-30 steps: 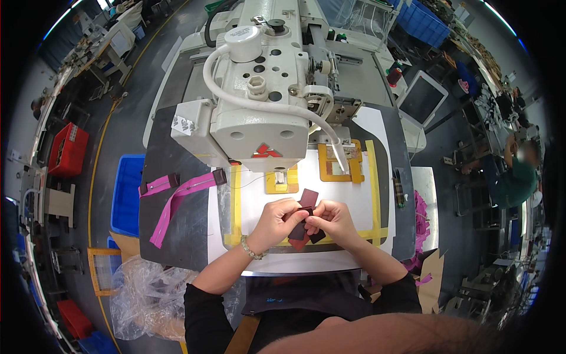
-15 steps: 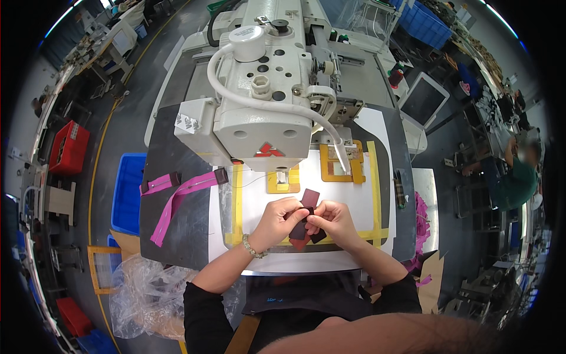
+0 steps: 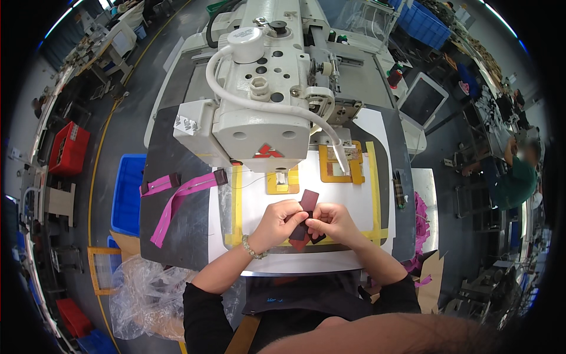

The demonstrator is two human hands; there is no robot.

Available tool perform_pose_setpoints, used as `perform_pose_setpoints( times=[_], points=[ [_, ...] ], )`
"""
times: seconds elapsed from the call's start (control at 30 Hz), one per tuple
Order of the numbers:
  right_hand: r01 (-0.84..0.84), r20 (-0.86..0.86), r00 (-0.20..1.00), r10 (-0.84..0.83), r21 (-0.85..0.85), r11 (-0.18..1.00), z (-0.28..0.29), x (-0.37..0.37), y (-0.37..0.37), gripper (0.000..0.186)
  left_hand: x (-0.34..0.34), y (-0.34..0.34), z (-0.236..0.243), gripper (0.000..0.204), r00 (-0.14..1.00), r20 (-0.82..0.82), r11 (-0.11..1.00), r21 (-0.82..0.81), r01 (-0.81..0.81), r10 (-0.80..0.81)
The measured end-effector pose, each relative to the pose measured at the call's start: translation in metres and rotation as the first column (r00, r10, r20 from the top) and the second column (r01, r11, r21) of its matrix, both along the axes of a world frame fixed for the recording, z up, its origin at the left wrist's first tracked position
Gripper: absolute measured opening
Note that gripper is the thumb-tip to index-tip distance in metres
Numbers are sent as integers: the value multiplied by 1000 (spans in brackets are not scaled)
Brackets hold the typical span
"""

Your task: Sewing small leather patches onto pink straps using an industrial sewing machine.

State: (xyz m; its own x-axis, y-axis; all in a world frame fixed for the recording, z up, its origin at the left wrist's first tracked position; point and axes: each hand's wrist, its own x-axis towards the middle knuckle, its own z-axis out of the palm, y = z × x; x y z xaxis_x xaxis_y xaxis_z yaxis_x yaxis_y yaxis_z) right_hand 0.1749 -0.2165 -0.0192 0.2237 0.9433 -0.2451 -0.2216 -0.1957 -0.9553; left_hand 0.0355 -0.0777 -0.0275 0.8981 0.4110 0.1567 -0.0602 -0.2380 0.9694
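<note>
My left hand (image 3: 279,222) and my right hand (image 3: 333,223) meet over the white work sheet, fingertips pinched together. Between them is a small dark fabric piece (image 3: 308,215), mostly covered by the fingers. A dark red strip (image 3: 309,199) sticks out above the fingertips, and dark red and blackish ends (image 3: 299,242) show below. Whether these strips are held or lie on the sheet I cannot tell. Left of my hands, two magenta zipper strips (image 3: 181,199) with dark end pieces lie on the dark table.
A white industrial sewing machine (image 3: 265,124) stands just beyond my hands. Two yellow clamp frames (image 3: 283,180) lie under its head. A blue bin (image 3: 128,194) and crumpled clear plastic (image 3: 156,295) are at the left. Magenta material (image 3: 420,227) and a co-worker in green (image 3: 512,183) are at the right.
The fingertips have shifted slightly around the dark fabric piece, and the right fingers have moved a little down. Everything else looks the same.
</note>
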Motion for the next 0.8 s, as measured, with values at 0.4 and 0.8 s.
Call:
perform_pose_setpoints(
  times=[0.4, 0.8],
  points=[
    [88, 49, 995, -87, -16, 996, 4, 3, 1, 17, 2, 5, -2, 25, 973, -122, 980, -74, 186, -194],
    [63, 37, 997, -63, -3, 998, 1, 1, 0, 15, 0, 5, -6, 22, 972, -145, 982, 11, 186, -183]
  ],
)
